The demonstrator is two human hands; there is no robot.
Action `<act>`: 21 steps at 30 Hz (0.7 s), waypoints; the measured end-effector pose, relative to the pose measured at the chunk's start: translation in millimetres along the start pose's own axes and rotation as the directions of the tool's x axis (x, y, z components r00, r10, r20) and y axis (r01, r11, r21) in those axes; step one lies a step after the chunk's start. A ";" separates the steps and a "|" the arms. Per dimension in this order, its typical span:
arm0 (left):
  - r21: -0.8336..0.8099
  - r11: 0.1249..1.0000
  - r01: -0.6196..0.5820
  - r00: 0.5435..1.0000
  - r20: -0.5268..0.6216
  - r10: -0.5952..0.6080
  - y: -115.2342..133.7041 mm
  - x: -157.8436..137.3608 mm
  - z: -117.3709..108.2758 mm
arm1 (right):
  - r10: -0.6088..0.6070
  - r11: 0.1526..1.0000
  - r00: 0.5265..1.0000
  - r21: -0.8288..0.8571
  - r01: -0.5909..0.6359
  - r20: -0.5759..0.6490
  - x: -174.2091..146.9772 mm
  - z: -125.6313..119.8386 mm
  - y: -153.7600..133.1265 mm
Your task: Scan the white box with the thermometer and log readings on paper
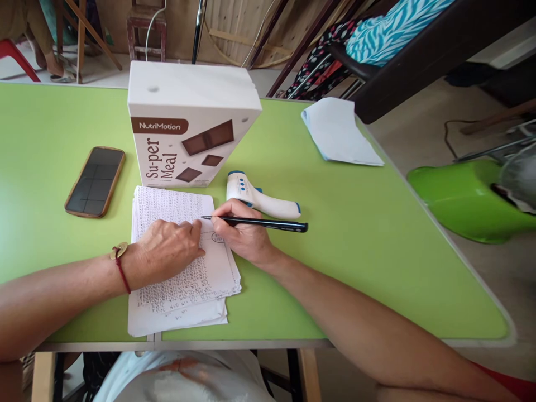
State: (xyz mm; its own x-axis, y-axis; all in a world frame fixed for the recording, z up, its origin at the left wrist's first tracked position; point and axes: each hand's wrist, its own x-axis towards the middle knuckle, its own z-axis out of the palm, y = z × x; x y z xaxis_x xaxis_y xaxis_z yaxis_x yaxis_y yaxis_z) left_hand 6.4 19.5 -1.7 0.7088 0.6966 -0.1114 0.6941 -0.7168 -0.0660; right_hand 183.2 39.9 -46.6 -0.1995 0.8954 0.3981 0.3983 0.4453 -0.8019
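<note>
My right hand (245, 234) is closed around a black pen (272, 224), its tip pointing left just over the written sheet. Under both hands lies a stack of paper sheets (180, 301), the top one covered in dense handwriting with a small round mark near its right side. My left hand (167, 251) rests palm down on the sheets, fingers bent but not gripping, with a red cord bracelet at the wrist. Just beyond my right hand lies a white and blue infrared thermometer (268, 204). A white box (167, 123) printed "NutriMotion Su-per Meal" stands upright behind the papers.
On the green table (377, 262), a phone (95, 181) in a brown case lies left of the box. Folded white papers (339, 134) lie near the right edge. A green tub (460, 201) is beyond that edge. Another person in patterned clothing (389, 36) sits behind the table.
</note>
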 end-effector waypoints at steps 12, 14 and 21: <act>0.006 1.000 -0.002 1.000 -0.020 0.003 0.1 -0.8 0.6 | -0.048 0.999 0.999 -0.024 0.048 0.008 1.1 0.2 -2.0; 0.007 1.000 0.002 1.000 -0.008 -0.002 -0.1 -0.8 0.4 | -0.051 0.998 0.999 -0.031 0.051 0.008 1.3 -0.2 -2.0; 0.004 1.000 0.011 1.000 0.004 -0.011 -0.4 -0.6 -0.3 | -0.031 0.999 0.998 -0.046 0.029 -0.052 -0.4 -0.6 1.8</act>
State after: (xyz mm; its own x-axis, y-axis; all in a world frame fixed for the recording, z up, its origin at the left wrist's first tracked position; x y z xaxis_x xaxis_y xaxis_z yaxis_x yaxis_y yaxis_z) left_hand 5.7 19.3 -1.2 0.7005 0.7043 -0.1148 0.7015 -0.7092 -0.0707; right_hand 184.6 40.3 -47.9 -0.1651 0.8799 0.4456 0.4328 0.4706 -0.7689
